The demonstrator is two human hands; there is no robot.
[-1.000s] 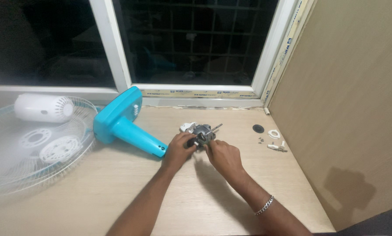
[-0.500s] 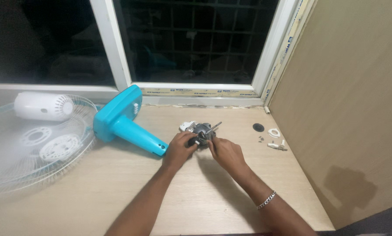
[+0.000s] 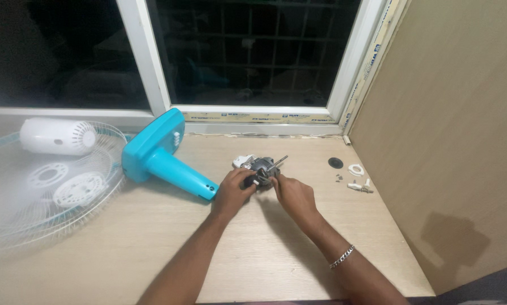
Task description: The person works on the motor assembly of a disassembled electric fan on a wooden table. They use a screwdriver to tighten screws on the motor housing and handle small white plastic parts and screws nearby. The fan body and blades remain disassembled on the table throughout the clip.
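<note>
A small grey fan motor (image 3: 261,168) with a metal shaft lies in the middle of the wooden table (image 3: 169,243). My left hand (image 3: 234,192) grips its near left side. Beside it my right hand (image 3: 292,195) pinches the motor's front, with a silver bracelet on that wrist. A turquoise fan stand (image 3: 163,157) lies on its side just left of my left hand, its neck pointing at the motor.
A white wire fan guard (image 3: 36,186) and a white motor cover (image 3: 55,136) sit at the far left. A black disc (image 3: 335,162), white plastic rings and small screws (image 3: 356,178) lie at the right, by the wood wall panel. A window runs behind.
Both hands have stayed on the motor with only slight finger shifts. The view has barely moved.
</note>
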